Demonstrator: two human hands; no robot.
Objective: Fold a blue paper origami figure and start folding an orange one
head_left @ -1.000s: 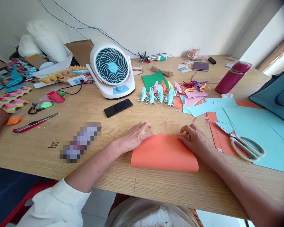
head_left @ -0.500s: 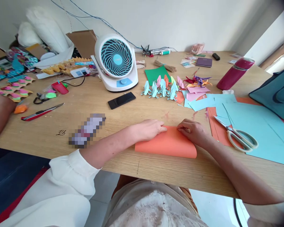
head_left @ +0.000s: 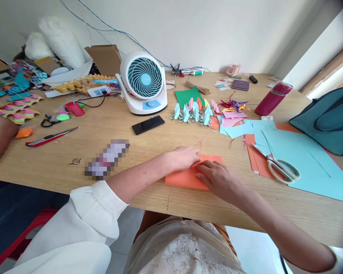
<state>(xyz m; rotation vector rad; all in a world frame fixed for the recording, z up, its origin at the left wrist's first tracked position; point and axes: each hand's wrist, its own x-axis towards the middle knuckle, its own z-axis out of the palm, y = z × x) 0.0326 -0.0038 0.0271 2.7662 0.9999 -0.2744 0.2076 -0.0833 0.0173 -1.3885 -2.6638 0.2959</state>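
Observation:
A folded sheet of orange paper (head_left: 185, 180) lies on the table before me. My left hand (head_left: 186, 157) is at its far edge, fingertips closed on the paper there. On the paper's right half my right hand (head_left: 214, 174) lies flat with its fingers spread, pressing on the sheet and covering part of it. To the right, white-handled scissors (head_left: 284, 171) rest partly open over a large light-blue sheet (head_left: 305, 160) and some orange paper (head_left: 253, 156).
Several folded paper figures (head_left: 196, 110) stand near green paper (head_left: 185, 98). A fan (head_left: 145, 82), a black phone (head_left: 148, 125), a red utility knife (head_left: 51, 137), a magenta bottle (head_left: 274, 98) and a teal bag (head_left: 326, 121) surround the work area. Another person's arm (head_left: 1, 137) rests at left.
My right hand has moved left from the far edge onto the paper and flattened out. The paper's rounded near fold now lies flatter. My left hand stays at the far edge.

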